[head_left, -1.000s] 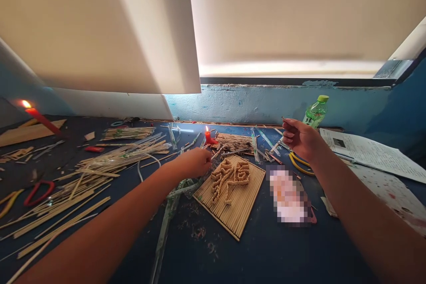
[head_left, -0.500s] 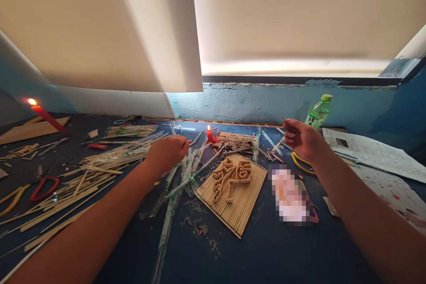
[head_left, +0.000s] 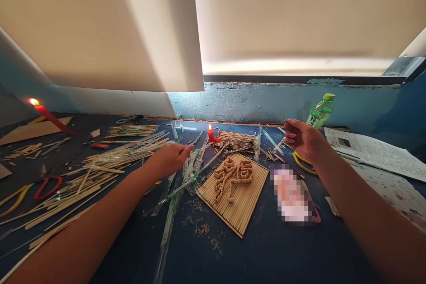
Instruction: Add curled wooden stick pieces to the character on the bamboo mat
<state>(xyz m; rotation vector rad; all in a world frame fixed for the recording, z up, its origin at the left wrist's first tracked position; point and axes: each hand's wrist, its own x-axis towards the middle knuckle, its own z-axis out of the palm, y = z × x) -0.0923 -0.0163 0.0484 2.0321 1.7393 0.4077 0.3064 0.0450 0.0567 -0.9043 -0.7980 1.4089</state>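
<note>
My left hand (head_left: 171, 159) is closed over the clear plastic strips (head_left: 188, 182), left of a short lit red candle (head_left: 212, 134). What its fingertips hold, if anything, cannot be made out. My right hand (head_left: 303, 137) is raised in a pinch in front of the green bottle (head_left: 320, 113). A tiny thin tip shows at its fingers, too small to name. Between my hands lies a square panel of wooden sticks (head_left: 249, 204), with a raised figure of short stick pieces (head_left: 233, 175) on it.
At left stand a tall lit candle (head_left: 49, 117), loose sticks (head_left: 76, 195) and red-handled scissors (head_left: 48, 186). More sticks (head_left: 238, 140) lie behind the panel. At right are yellow handles (head_left: 303, 164), a blurred pink item (head_left: 291, 193) and printed paper (head_left: 376, 151).
My left hand has dropped slightly and shifted a little to the right, still closed. My right hand keeps its pinch in nearly the same place. The panel has not moved.
</note>
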